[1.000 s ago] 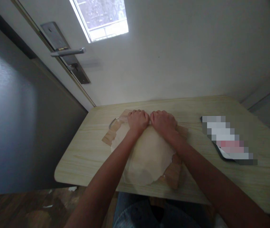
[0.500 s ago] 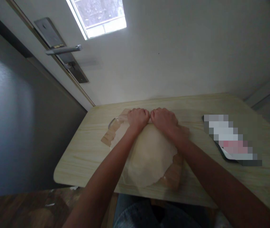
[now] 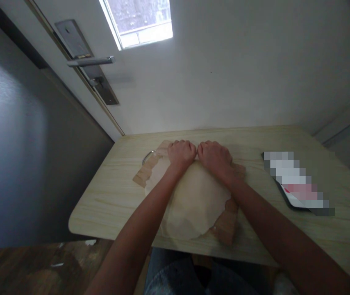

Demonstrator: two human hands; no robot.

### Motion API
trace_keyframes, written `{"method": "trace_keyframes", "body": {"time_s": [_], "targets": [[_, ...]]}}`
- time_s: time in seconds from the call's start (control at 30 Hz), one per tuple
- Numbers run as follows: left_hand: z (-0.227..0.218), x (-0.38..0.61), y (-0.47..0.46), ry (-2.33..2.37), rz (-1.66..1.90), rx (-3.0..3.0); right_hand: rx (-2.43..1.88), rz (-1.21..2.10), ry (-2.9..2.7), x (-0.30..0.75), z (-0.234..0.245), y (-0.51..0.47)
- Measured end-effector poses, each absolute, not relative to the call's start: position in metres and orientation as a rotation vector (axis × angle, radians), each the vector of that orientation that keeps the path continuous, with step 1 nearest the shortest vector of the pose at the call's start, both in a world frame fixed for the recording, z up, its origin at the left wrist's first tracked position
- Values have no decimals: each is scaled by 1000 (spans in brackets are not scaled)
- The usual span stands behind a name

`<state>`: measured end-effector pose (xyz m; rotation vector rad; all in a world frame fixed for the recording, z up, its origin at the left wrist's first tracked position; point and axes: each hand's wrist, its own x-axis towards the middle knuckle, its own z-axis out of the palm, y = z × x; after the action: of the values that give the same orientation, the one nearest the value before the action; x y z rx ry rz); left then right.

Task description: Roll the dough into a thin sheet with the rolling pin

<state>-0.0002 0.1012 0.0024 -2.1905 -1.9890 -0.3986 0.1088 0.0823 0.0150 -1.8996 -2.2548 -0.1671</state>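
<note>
Two bare hands, the left hand (image 3: 181, 151) and the right hand (image 3: 214, 155), meet thumb-side to thumb-side at the far edge of a pale sheet (image 3: 193, 200), which looks like dough. Fingers on both are curled over and point away from the body; whether they clamp on anything is hidden beneath the knuckles and cannot be told. Both forearms reach across the sheet, elbows well apart.

For good results, load both hands equally, as uneven pressure would probably thin one side of the sheet. Set the wrists level and let body weight supply the force. Moderate pressure near the far edge is advisable; the margin is likely the easiest part to tear. Check that the support beneath does not slide.

The sheet is broad, roughly rounded, smooth and matte across its middle, with a ragged, scalloped margin. Under it lies a brown wood-grain board (image 3: 226, 223), its corners projecting beyond the sheet. Beyond the sheet's far left margin, a thin curved metal handle (image 3: 148, 155) shows at the board's edge. Below and around the sheet extends a light wood-grain table (image 3: 101, 188) with rounded corners. Well right of the sheet lies a flat, dark-rimmed item (image 3: 294, 180), its face masked.
</note>
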Motion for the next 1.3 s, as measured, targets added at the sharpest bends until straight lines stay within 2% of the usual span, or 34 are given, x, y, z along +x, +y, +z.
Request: {"method": "trace_keyframes", "body": {"time_s": [0.7, 1.03, 1.3], "targets": [[-2, -1, 100, -1967, -565, -2271, -1983, -348, -2230, 105, 8, 79], [2, 0, 107, -2012, -509, -2304, -1972, -68, -2337, 112, 11, 99], [5, 3, 111, -2049, -458, -2258, -2030, -39, -2374, 111, 17, 102]]}}
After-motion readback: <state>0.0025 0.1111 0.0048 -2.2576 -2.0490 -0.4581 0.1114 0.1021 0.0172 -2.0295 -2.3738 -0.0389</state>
